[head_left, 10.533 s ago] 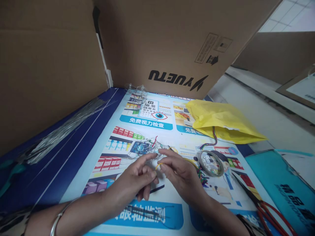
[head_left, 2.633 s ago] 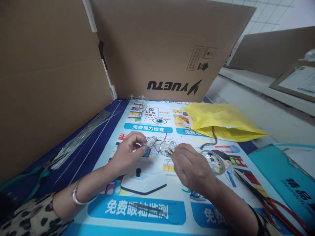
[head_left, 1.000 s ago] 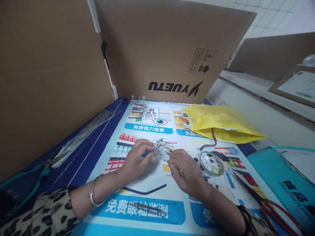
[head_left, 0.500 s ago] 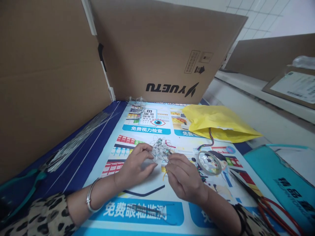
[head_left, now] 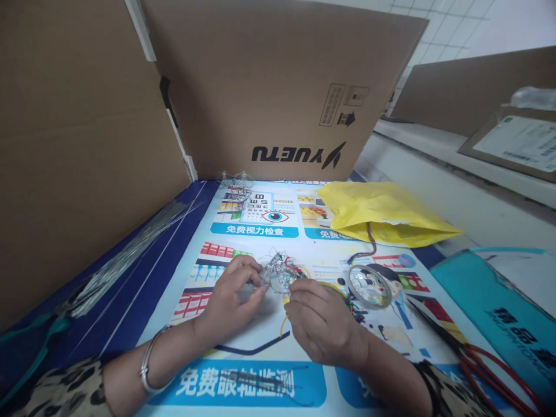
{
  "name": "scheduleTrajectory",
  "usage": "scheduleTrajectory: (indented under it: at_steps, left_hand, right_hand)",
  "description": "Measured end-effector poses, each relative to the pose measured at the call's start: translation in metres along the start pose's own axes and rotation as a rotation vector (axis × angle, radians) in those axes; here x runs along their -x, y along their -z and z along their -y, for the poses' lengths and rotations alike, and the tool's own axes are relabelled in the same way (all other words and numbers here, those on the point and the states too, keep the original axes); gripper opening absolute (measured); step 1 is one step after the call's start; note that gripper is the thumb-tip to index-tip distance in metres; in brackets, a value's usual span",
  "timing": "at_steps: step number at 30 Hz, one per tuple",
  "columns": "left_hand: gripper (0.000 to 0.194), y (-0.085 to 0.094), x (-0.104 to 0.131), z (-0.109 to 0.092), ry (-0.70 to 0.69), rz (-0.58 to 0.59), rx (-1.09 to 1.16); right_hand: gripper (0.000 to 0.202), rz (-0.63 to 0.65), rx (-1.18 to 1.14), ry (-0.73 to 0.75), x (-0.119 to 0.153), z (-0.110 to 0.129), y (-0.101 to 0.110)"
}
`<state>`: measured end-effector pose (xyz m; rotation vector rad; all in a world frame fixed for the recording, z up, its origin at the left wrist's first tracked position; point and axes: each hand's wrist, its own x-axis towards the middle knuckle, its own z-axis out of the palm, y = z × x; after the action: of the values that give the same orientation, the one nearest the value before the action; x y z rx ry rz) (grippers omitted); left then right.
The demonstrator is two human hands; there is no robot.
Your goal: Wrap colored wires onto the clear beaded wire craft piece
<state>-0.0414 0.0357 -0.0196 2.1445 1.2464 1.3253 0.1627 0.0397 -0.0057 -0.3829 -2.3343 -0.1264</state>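
Observation:
A tangled piece of thin silvery wire (head_left: 278,271) is between my hands above the printed sheet. My left hand (head_left: 234,301) has thumb and forefinger brought together at its left edge, gripping it. On the opposite side, my right hand (head_left: 324,318) pinches the wire piece, and its curled fingers hide their tips. Red and yellow strands show by the wire; a yellow strand (head_left: 284,326) hangs beside my right fingers. Just right of that hand lie a clear round dish (head_left: 369,286) and coloured threads (head_left: 357,313).
Red-handled scissors (head_left: 467,353) lie at right, near a teal packet (head_left: 508,307). A yellow pouch (head_left: 386,208) lies behind. On the left are a wire bundle (head_left: 125,260) and teal-handled pliers (head_left: 52,336). Cardboard (head_left: 278,87) stands along the back. More wire pieces (head_left: 237,185) sit before it.
My left thumb has closed in toward the forefinger at the wire piece. The wire piece has turned, with more red and yellow strand showing. The view has shifted slightly.

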Motion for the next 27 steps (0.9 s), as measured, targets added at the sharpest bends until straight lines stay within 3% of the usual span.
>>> scheduleTrajectory:
  at_steps: [4,8,11,17,27]
  left_hand:
    - [0.013,-0.001,0.002,-0.001,0.143,-0.015,0.133]
    - [0.016,-0.001,0.002,-0.005,0.397,-0.010,0.349]
    - [0.017,0.000,0.002,-0.008,0.504,0.022,0.497]
    - [0.013,0.001,0.004,-0.009,0.469,-0.004,0.583]
    - [0.010,0.003,0.008,-0.008,0.308,-0.028,0.349]
  right_hand:
    - [0.013,0.097,0.048,0.023,0.009,-0.005,-0.002]
    - [0.013,0.115,0.076,0.023,0.011,-0.006,-0.002]
    - [0.013,0.132,0.078,0.030,0.010,-0.005,-0.002]
    - [0.012,0.141,0.090,0.031,0.012,-0.007,-0.003]
    - [0.013,0.144,0.117,0.021,0.015,-0.010,-0.001]
